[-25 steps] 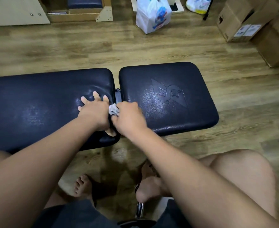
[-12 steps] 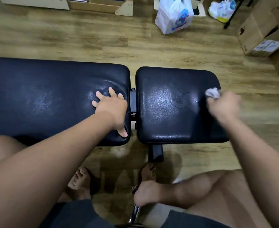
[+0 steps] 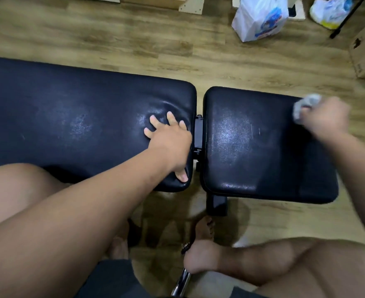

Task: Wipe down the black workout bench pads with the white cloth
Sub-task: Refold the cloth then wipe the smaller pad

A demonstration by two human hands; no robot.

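Right grip (image 3: 325,119) is closed round the white cloth (image 3: 306,105), wadded small, at the far right corner of the short pad (image 3: 252,147). Motion blur hides the finger placement. Left grip (image 3: 170,143) lies flat with fingers spread, pressing and denting the right end of the long pad (image 3: 69,117), just beside the hinge bracket (image 3: 198,134). Judgement: the cloth is light and soft and balls up easily, so hold it bunched under the palm. The padding yields and its glossy skin looks slick, so firm pressure should be safe.
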